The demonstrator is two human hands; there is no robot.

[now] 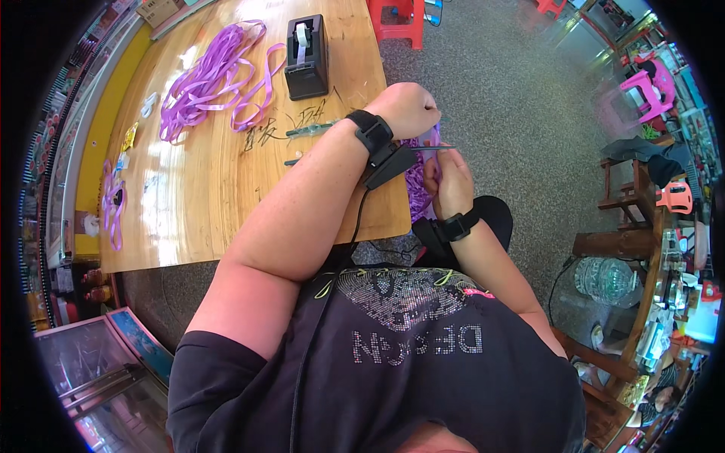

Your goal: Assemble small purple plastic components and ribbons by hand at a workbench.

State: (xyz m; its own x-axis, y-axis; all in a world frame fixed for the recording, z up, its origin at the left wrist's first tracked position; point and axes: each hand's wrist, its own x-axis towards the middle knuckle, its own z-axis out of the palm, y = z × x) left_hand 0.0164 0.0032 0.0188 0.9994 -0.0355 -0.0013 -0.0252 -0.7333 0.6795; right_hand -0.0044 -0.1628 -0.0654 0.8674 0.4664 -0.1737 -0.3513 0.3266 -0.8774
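My left hand (409,109) is closed just past the table's right edge, its fingertips turned away from view. A strip of purple ribbon (436,136) runs between it and my right hand (455,181). The right hand's fingers are bent round the ribbon, thumb toward the table. Across its fingertips lies a thin dark rod (432,148); which hand bears it I cannot tell. A bunch of crinkled, shiny purple ribbon (417,185) hangs along the table edge, partly hidden behind my left wrist strap and the right hand.
On the wooden table (189,219) lie a heap of purple ribbon (198,94), a black tape dispenser (306,60) and a slim greenish tool (306,130). More ribbon (113,204) lies at the left edge. Red (398,23) and pink stools (648,90) stand on the speckled floor.
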